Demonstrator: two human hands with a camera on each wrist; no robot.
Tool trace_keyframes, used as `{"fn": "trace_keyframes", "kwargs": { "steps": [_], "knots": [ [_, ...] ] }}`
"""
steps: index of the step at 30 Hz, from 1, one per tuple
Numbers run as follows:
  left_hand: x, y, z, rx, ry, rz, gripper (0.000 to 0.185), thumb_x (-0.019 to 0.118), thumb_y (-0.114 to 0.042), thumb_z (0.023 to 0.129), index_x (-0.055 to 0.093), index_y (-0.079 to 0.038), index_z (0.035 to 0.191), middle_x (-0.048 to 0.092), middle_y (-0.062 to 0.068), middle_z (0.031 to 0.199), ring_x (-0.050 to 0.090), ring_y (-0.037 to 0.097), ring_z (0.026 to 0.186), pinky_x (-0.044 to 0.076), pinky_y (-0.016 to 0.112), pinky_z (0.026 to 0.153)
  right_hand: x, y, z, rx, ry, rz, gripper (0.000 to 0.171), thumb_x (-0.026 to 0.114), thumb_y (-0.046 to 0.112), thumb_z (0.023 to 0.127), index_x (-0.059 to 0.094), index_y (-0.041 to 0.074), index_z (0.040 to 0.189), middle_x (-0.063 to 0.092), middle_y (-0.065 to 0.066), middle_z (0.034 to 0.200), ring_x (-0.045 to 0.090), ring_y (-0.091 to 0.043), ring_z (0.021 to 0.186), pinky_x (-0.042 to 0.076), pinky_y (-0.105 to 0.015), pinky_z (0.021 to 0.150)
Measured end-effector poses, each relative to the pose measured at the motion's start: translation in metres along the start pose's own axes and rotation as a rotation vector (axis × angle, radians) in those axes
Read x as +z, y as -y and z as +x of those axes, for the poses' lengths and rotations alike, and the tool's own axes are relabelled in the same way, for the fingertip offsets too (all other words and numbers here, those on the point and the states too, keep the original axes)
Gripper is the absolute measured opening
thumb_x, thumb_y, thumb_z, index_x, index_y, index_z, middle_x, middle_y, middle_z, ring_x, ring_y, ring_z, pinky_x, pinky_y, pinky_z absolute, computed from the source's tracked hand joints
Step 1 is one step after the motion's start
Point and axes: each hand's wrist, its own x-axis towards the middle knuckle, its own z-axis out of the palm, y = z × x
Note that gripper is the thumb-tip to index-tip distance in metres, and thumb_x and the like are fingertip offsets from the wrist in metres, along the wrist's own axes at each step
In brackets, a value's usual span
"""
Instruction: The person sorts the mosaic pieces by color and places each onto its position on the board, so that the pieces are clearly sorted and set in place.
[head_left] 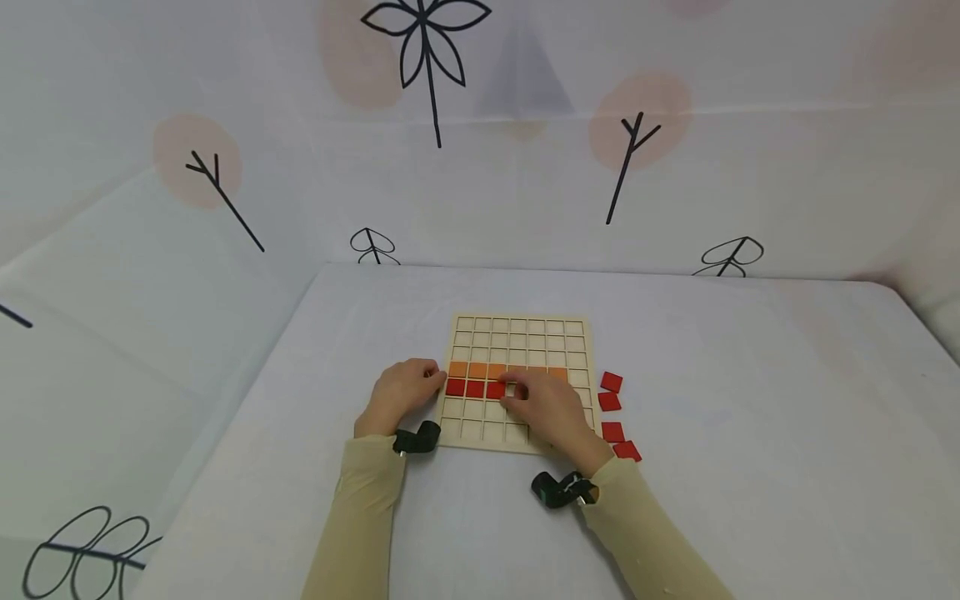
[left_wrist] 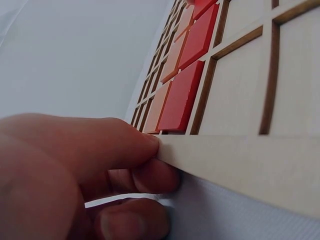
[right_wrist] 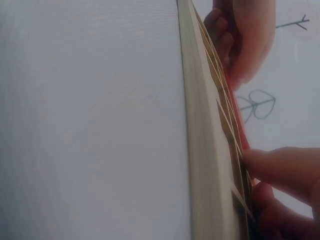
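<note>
A wooden grid board (head_left: pixel 517 333) lies on the white table. One row holds orange tiles (head_left: pixel 477 370), and the row in front of it holds three red tiles (head_left: pixel 474 388). My left hand (head_left: pixel 429 380) grips the board's left edge, with its fingers (left_wrist: pixel 125 145) curled against the board's side (left_wrist: pixel 240 155). Beside them I see red tiles (left_wrist: pixel 182 97) and orange tiles (left_wrist: pixel 157 107). My right hand (head_left: pixel 512 390) lies over the board and pinches a red tile (right_wrist: pixel 241 127) between thumb (right_wrist: pixel 280 167) and fingers, at the cell just right of the third red one.
Several loose red tiles (head_left: pixel 611 382) lie on the table just right of the board. A white cloth printed with trees (head_left: pixel 633 158) walls the table at the back and sides. Black straps (head_left: pixel 416 440) circle both wrists.
</note>
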Motion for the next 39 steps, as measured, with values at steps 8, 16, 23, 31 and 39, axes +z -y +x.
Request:
{"fn": "trace_keyframes", "kwargs": {
  "steps": [8, 16, 23, 31, 39],
  "knots": [
    [-0.001, -0.001, -0.001, -0.001, 0.001, -0.003, 0.022, 0.05, -0.032, 0.088, 0.059, -0.015, 0.078, 0.053, 0.001, 0.072, 0.048, 0.017, 0.07, 0.034, 0.029, 0.059, -0.001, 0.001, -0.001, -0.014, 0.001, -0.012, 0.033, 0.067, 0.025, 0.081, 0.064, 0.022, 0.113, 0.05, 0.006, 0.068, 0.046, -0.012, 0.063, 0.034, -0.026, 0.052],
    [-0.001, -0.002, 0.0, 0.013, -0.004, 0.011, 0.022, 0.049, -0.032, 0.088, 0.059, -0.015, 0.077, 0.053, 0.001, 0.072, 0.048, 0.017, 0.071, 0.034, 0.029, 0.059, -0.002, 0.001, -0.002, -0.02, -0.001, -0.017, 0.035, 0.068, 0.024, 0.081, 0.063, 0.022, 0.115, 0.049, 0.006, 0.069, 0.045, -0.012, 0.063, 0.033, -0.027, 0.052],
    [0.0, -0.002, 0.0, 0.008, 0.003, 0.014, 0.022, 0.049, -0.033, 0.089, 0.06, -0.015, 0.08, 0.054, 0.001, 0.074, 0.048, 0.017, 0.072, 0.034, 0.03, 0.061, -0.004, -0.001, -0.001, 0.003, 0.023, 0.03, 0.033, 0.066, 0.026, 0.082, 0.063, 0.025, 0.115, 0.051, 0.006, 0.071, 0.047, -0.012, 0.067, 0.035, -0.027, 0.056],
    [0.001, -0.002, 0.0, -0.002, 0.007, -0.002, 0.022, 0.049, -0.032, 0.089, 0.061, -0.016, 0.081, 0.055, 0.001, 0.074, 0.048, 0.018, 0.072, 0.035, 0.03, 0.061, -0.015, -0.009, -0.001, 0.011, 0.089, 0.22, 0.027, 0.064, 0.027, 0.085, 0.063, 0.025, 0.112, 0.057, 0.007, 0.081, 0.051, -0.013, 0.078, 0.042, -0.029, 0.068],
    [0.001, -0.001, -0.001, -0.013, 0.007, -0.027, 0.021, 0.049, -0.032, 0.089, 0.062, -0.017, 0.083, 0.055, 0.001, 0.074, 0.049, 0.017, 0.073, 0.036, 0.03, 0.061, -0.03, -0.014, -0.001, -0.032, 0.142, 0.23, 0.025, 0.059, 0.03, 0.088, 0.063, 0.024, 0.112, 0.062, 0.008, 0.093, 0.053, -0.012, 0.084, 0.043, -0.03, 0.075]
  ]
}}
